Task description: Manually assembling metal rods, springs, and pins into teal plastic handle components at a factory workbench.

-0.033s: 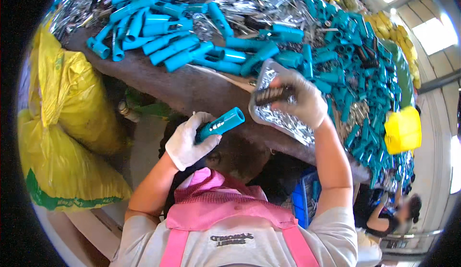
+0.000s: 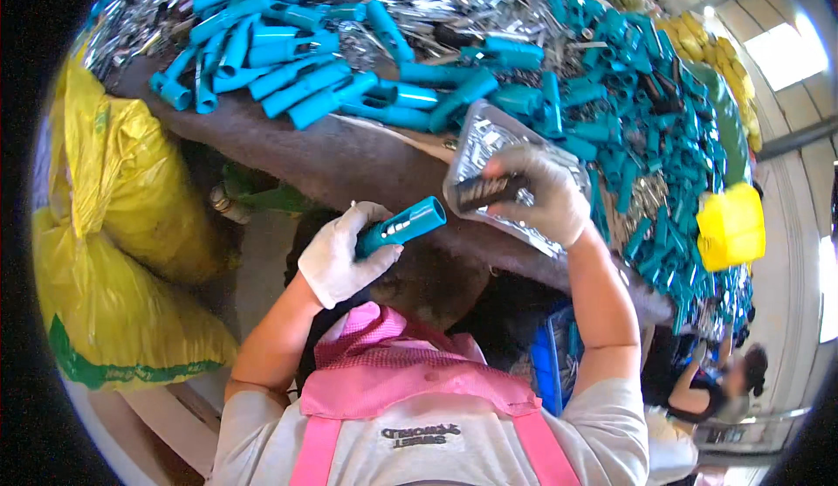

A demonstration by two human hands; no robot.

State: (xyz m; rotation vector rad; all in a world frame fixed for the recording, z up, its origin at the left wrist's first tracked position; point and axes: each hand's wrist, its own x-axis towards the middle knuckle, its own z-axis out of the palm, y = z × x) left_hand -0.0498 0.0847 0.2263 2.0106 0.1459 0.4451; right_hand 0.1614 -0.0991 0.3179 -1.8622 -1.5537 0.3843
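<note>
My left hand (image 2: 340,255), in a white work glove, is closed around a teal plastic tube (image 2: 408,227). The tube's open end points up and to the right, and small light marks show on its side. My right hand (image 2: 550,198), gloved as well, grips a dark, ridged, block-like piece (image 2: 489,193) with pale stripes; its exact kind is unclear. That hand hovers over a clear plastic tray (image 2: 456,158) at the table's near edge. Small shiny metal pieces (image 2: 485,141) lie in the tray, partly hidden by my right hand.
Teal tubes (image 2: 305,93) and silver metal strips (image 2: 428,14) are heaped across the table (image 2: 288,158). Full yellow sacks (image 2: 131,285) stand at the left. A yellow container (image 2: 731,227) sits on the right-hand heap. Below is a blue crate (image 2: 546,364). Another person (image 2: 698,390) works far right.
My right hand has shifted slightly left and down with the dark piece. The left hand still holds the teal tube in nearly the same place.
</note>
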